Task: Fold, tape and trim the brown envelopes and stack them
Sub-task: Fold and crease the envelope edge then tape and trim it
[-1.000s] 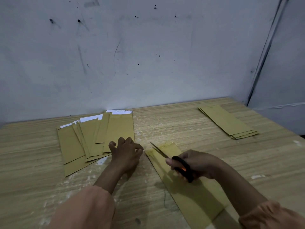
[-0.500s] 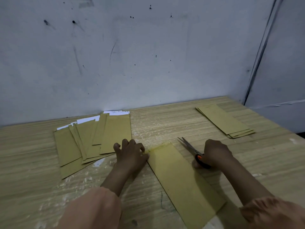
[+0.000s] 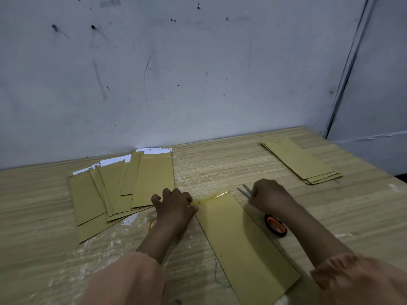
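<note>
Brown envelope flat on the table, taped end toward 12. Left hand curled, pinching tape at its 11 o'clock corner. Right hand at 1, resting over scissors; grip unclear. Finished stack further toward 1, unfolded pile at 10.

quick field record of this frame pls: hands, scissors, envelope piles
work envelope: brown envelope flat on the wooden table, clear tape across its far end
left hand: at the envelope's far left corner, fingers curled at the tape end
right hand: over the scissors, which lie on the table right of the envelope; grip unclear
left pile: fanned envelopes, white paper showing at the tops
right stack: neater envelopes, far right
</note>
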A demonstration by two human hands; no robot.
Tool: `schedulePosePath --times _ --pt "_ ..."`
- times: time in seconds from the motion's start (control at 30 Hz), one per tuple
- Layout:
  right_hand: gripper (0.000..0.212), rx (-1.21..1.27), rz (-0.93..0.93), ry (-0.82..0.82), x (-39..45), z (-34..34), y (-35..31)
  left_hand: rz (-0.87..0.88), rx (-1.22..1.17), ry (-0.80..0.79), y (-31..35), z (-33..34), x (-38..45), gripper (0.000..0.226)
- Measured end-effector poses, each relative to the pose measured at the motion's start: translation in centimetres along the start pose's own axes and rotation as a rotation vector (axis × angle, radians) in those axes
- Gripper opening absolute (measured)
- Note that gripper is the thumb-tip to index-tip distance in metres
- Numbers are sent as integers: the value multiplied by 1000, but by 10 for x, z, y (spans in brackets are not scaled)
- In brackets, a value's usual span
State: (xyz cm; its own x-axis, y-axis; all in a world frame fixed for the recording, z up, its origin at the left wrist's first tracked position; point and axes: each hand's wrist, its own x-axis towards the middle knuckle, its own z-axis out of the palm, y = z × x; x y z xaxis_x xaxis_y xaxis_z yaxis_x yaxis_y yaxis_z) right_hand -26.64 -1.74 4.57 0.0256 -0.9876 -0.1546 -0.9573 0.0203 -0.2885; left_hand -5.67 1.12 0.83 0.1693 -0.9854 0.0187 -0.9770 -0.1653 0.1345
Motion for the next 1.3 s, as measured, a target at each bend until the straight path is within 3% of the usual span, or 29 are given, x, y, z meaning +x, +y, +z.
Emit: schedulePosePath --times 0.17,0.43,0.57,0.77,0.93,1.1,1.3 --pt "35 170 -175 26 17 37 -27 -19 -39 -7 3 1 0 29" --pt "28 271 -85 44 40 49 -37 -54 -191 -35 2 1 6 19" --pt "12 588 -29 35 39 44 -36 -62 -189 0 -2 1 6 24" --pt "25 1047 41 22 28 33 -28 -178 -374 107 3 -3 4 11" --pt "24 1155 28 52 24 32 -24 -233 -526 154 12 -12 4 18" --pt "20 1196 -1 67 21 27 -18 -269 -955 39 13 -13 11 28" --pt "7 1313 123 13 24 19 -12 -207 -956 -14 19 -19 16 33"
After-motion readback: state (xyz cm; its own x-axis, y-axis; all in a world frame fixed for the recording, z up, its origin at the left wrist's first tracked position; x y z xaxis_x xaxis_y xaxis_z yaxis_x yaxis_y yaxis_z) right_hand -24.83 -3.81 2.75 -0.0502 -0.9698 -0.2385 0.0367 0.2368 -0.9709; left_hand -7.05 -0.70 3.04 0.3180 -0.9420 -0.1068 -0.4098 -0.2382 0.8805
